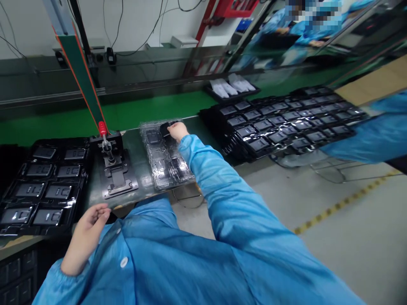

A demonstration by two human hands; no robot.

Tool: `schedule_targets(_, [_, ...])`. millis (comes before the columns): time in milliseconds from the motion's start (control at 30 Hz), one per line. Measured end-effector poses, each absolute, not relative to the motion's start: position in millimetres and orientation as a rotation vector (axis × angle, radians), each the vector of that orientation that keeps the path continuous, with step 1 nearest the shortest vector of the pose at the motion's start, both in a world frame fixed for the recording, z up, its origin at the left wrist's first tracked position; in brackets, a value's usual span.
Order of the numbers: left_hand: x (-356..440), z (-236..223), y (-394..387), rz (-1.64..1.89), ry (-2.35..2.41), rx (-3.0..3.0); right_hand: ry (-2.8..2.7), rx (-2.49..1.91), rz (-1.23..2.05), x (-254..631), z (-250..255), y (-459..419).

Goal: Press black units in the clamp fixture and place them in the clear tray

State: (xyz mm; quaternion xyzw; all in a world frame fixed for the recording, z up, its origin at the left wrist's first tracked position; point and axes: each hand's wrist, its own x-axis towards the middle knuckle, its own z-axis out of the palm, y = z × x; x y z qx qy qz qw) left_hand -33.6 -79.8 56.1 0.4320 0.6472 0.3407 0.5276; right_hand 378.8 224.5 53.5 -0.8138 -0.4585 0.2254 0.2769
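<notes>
My right hand point(178, 130) is closed in a pinch on a small flat black part point(164, 129) at the far end of a clear plastic tray point(157, 165). The part is over the tray's far right compartment; whether it rests in it I cannot tell. My left hand point(87, 235) hangs in front of the bench edge, fingers loosely curled, thumb apart, nothing in it. Between the clear tray and a black tray on the left stands a metal clamp fixture point(117, 169) with a red-tipped lever point(102, 128), its handle upright.
On the left, a black tray point(41, 169) holds several black rectangular parts. To the right lies a tall stack of black trays point(235, 135) with similar parts. White packets point(232, 86) fill a dark tray behind. A co-worker's blue sleeve point(359, 137) reaches in at right.
</notes>
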Motion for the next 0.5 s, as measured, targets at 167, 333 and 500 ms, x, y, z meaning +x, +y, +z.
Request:
schedule_targets(167, [-71, 57, -106, 0.803, 1.688, 0.908, -1.35, -2.257, 0.553, 378, 55, 232])
schedule_targets(333, [-101, 54, -116, 0.871, 1.762, 0.925, -1.457, -2.319, 0.503, 371, 75, 221])
schedule_targets(500, [-111, 72, -121, 1.01, 1.753, 1.119, -1.64, -2.291, 0.488, 343, 110, 191])
